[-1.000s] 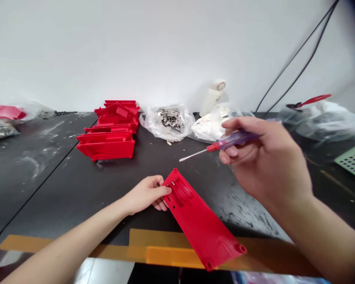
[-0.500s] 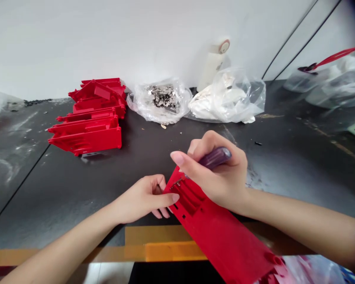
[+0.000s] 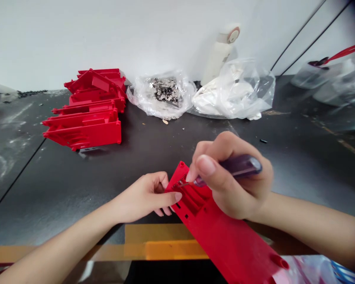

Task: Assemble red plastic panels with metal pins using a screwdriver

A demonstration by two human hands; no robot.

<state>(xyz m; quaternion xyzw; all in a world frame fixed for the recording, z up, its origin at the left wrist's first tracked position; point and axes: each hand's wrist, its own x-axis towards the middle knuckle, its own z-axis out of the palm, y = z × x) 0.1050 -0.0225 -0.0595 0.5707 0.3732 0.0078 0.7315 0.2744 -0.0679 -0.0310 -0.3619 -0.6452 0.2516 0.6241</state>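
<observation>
A long red plastic panel lies slantwise over the near edge of the dark table. My left hand grips the panel's far left end, thumb on top and fingers curled under. My right hand is wrapped round a screwdriver with a purple handle. Its tip points down to the left into the recess near the panel's far corner. The shaft is mostly hidden by my fingers.
A stack of red plastic housings stands at the back left. By the wall lie a clear bag of small metal parts, a bag of white material and a white bottle. More bags sit far right. Yellow tape lines the table edge.
My right hand has come down from mid-air with the screwdriver to the panel's far end. The view has dipped and shifted. My left hand has stayed on the panel.
</observation>
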